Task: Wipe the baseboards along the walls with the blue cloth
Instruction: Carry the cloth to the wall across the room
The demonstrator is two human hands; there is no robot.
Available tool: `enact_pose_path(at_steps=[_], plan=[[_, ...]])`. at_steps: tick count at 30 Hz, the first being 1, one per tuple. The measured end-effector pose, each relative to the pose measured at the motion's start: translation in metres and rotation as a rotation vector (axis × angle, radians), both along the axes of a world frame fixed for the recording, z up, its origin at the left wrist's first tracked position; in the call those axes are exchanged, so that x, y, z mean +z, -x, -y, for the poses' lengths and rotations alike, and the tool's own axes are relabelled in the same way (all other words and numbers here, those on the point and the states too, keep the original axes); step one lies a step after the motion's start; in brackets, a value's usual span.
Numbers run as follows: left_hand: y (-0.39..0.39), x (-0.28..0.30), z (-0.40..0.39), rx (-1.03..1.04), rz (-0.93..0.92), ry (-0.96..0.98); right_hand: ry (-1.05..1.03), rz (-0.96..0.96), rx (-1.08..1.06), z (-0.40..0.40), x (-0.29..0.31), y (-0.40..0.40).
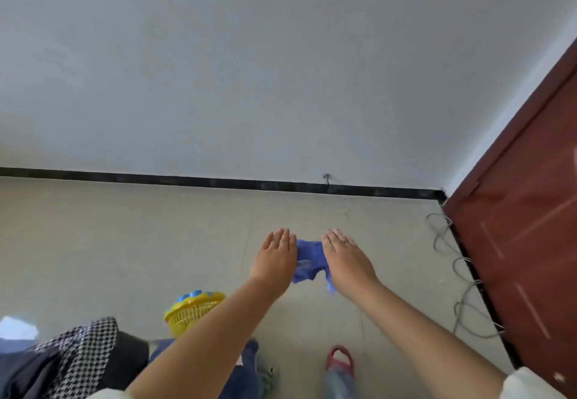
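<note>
The blue cloth hangs crumpled in the air between my two hands, above the beige floor. My left hand is palm down with straight fingers, and the cloth's left edge runs under it. My right hand is also palm down with its fingers together, and the cloth's right edge dangles below it. Both thumbs are hidden under the palms, where the cloth is pinched. The black baseboard runs along the foot of the white wall ahead, well beyond my hands.
A red-brown door stands at the right, with a grey coiled cable lying along its foot. A yellow plastic basket and houndstooth fabric are at the lower left. My red slipper is below.
</note>
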State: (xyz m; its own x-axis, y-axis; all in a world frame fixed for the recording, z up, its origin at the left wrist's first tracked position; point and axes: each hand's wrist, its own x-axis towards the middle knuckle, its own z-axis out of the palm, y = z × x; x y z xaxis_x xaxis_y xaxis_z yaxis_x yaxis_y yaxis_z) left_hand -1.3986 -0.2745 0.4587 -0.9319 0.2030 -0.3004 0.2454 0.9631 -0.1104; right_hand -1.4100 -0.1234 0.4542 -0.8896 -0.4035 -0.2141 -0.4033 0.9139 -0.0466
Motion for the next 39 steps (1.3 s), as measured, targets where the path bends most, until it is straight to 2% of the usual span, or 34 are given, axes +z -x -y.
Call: enact_pose_path(at_steps=[7,12,16,20,25,29,33,39], plan=[[0.161,-0.016,0.028,0.209,0.01,-0.035,0.027,0.029,0.181,0.031,0.002,0.185],[0.229,-0.015,0.084,0.399,0.067,-0.013,0.037,0.071,0.385,0.103,0.001,0.286],[0.265,-0.015,0.163,0.573,0.1,-0.001,0.009,0.131,0.531,0.197,-0.002,0.339],[0.306,-0.011,0.258,0.695,0.041,0.005,-0.035,0.021,0.641,0.309,0.009,0.395],[0.357,0.001,0.377,0.834,-0.023,-0.003,0.142,0.03,0.817,0.431,0.01,0.458],[0.39,0.006,0.464,0.912,-0.028,0.022,0.038,-0.105,0.932,0.533,0.023,0.499],[0.426,-0.001,0.55,1.004,0.007,0.037,-0.122,0.021,1.048,0.631,0.014,0.544],[0.468,-0.014,0.678,1.227,0.026,-0.005,-0.049,0.002,1.251,0.786,-0.003,0.6]])
